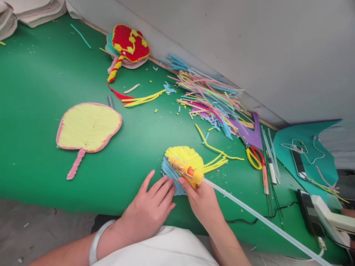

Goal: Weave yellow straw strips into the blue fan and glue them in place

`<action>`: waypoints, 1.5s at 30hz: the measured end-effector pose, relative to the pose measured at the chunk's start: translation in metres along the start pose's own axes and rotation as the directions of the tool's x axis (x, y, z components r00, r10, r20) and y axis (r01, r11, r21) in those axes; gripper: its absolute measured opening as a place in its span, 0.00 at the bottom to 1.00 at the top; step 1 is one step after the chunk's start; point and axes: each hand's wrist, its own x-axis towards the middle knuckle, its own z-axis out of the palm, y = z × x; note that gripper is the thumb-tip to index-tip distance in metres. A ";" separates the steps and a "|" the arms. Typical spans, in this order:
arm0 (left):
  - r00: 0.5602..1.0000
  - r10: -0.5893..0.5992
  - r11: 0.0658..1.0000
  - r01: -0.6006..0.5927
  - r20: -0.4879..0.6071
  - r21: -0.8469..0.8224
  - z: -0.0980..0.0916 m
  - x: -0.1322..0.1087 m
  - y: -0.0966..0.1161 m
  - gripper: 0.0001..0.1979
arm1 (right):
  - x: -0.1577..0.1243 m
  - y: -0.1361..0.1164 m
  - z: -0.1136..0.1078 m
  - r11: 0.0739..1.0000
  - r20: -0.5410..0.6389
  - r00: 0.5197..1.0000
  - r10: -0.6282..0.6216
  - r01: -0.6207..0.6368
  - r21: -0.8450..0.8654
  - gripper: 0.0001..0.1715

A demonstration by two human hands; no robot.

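My right hand (203, 199) is wrapped round a yellow hot glue gun (184, 170), with a long clear glue stick (257, 212) running out of its back end. Its nozzle points left over a small fan-shaped piece made of yellow pipe cleaners (188, 154) and blue pipe cleaners (168, 170). My left hand (155, 203) rests beside the blue part, fingers stretched out and fingertips touching its lower edge. Part of the piece is hidden under the gun and my fingers. Several yellow pipe cleaners (215, 164) lie at its right side.
A yellow fan with a pink rim (88, 127) lies at left. Behind are a red fan (130, 44) with a tassel and a heap of pipe cleaners (205, 88). Scissors (253, 157), a cutter (265, 179), a black cable (249, 221) and a phone (298, 162) are at right.
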 end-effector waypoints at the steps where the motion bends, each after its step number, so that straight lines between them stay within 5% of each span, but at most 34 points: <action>1: 1.000 0.000 1.000 0.000 0.003 -0.002 0.000 0.000 0.000 0.14 | 0.000 0.001 0.000 1.000 -0.002 1.000 0.005 -0.005 -0.011 0.21; 45: 0.999 -0.022 1.000 0.021 0.031 0.013 -0.002 0.003 0.001 0.14 | -0.017 0.016 -0.004 0.995 -0.066 0.997 0.036 -0.042 -0.089 0.21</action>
